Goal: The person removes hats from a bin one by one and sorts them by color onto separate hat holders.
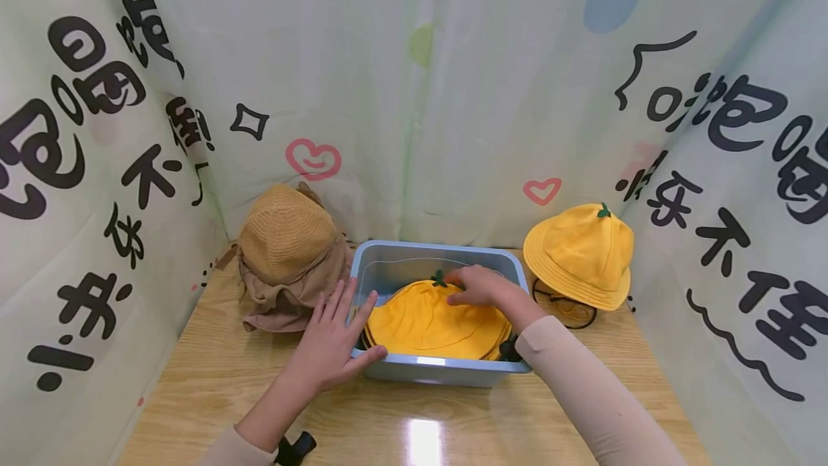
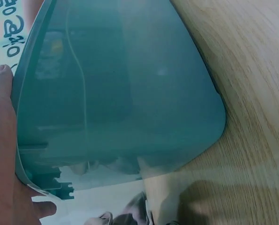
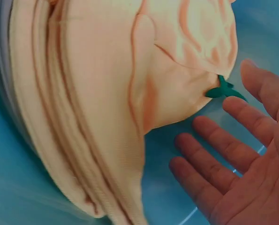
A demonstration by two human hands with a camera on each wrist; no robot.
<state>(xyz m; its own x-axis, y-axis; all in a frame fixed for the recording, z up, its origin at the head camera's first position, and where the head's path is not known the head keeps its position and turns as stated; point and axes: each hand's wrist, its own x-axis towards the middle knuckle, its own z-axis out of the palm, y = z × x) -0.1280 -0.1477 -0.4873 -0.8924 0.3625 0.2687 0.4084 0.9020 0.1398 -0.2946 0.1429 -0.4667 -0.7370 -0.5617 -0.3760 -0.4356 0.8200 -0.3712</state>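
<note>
A blue plastic bin [image 1: 430,372] stands on the table with yellow hats inside. The uppermost yellow hat [image 1: 430,322] has a green leaf tip [image 3: 219,91] on its crown. Several stacked brims [image 3: 73,117] show beneath it in the right wrist view. My right hand [image 1: 481,286] reaches into the bin, its fingers relaxed and spread beside the leaf tip, holding nothing. With its fingers extended, my left hand [image 1: 333,340] rests at the bin's near left corner. From the left wrist, the bin's outer wall [image 2: 120,93] fills most of the view.
Left of the bin, a straw hat [image 1: 284,229] sits on brownish-pink cloth hats [image 1: 291,300]. Another yellow hat [image 1: 578,254] with a black cord [image 1: 576,315] lies to the right. Printed curtains [image 1: 401,92] enclose the wooden table [image 1: 362,423] at the back and sides.
</note>
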